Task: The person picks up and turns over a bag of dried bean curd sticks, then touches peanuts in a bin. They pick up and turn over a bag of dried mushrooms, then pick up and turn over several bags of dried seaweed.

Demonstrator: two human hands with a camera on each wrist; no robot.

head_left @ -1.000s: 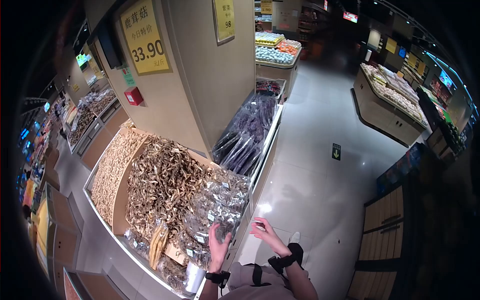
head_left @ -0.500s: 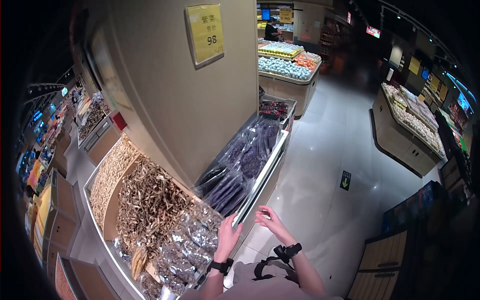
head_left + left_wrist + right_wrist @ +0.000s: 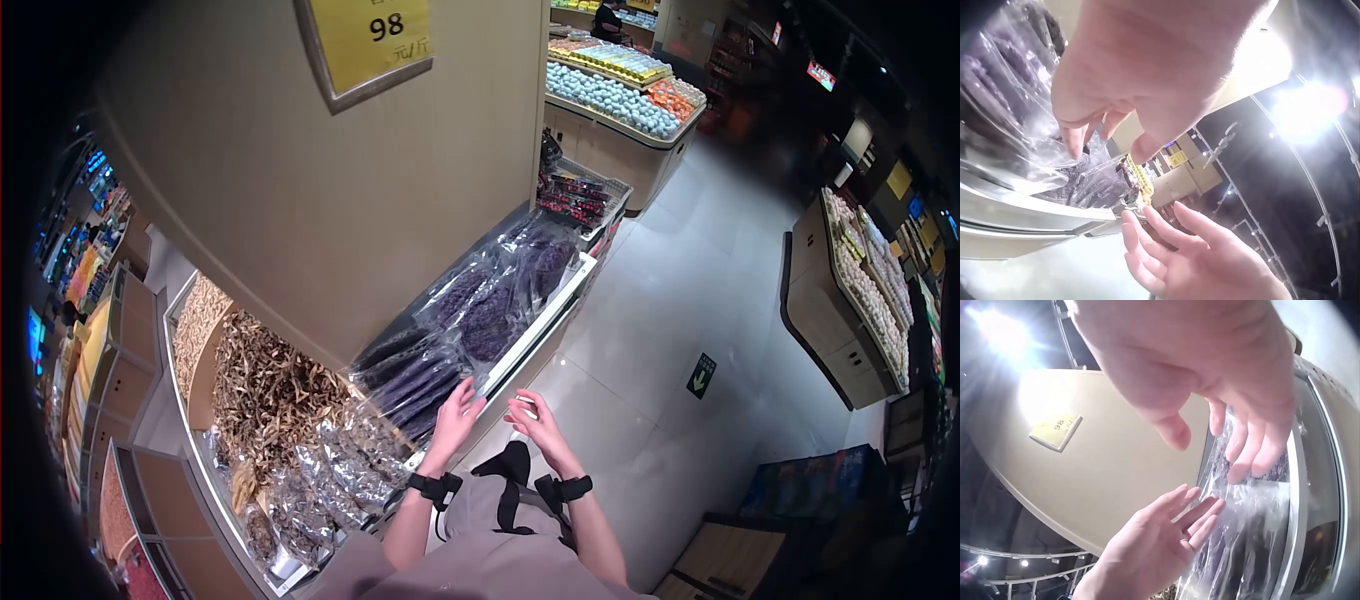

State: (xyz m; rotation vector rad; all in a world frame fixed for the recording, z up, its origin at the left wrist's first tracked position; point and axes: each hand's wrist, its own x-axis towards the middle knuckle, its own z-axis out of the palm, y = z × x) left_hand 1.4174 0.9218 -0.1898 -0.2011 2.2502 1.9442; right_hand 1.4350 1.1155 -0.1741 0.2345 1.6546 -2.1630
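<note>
My left hand (image 3: pixel 453 428) hovers at the edge of the display bin, its fingers loosely bent and nothing in its grasp. Just right of it, over the aisle side of the rim (image 3: pixel 530 345), is my right hand (image 3: pixel 541 432), also empty with relaxed fingers. The two palms partly face each other, a small gap between them. Beyond the hands lie clear plastic bags of dark purple dried seaweed (image 3: pixel 490 315). In the right wrist view, the fingers of the left hand (image 3: pixel 1154 540) overlap the seaweed bags (image 3: pixel 1247 550).
A broad pillar (image 3: pixel 400 190) with a yellow price sign (image 3: pixel 375 45) rises behind the bin. Dried mushrooms (image 3: pixel 265 385) and bagged goods (image 3: pixel 320 480) fill its left part. Egg stands (image 3: pixel 615 100) are farther off; a tiled aisle (image 3: pixel 640 330) runs along the right.
The view has moved forward along the bin and turned, bringing the seaweed bags closer. Both hands shifted from beside the bagged mushrooms to the seaweed section, staying empty.
</note>
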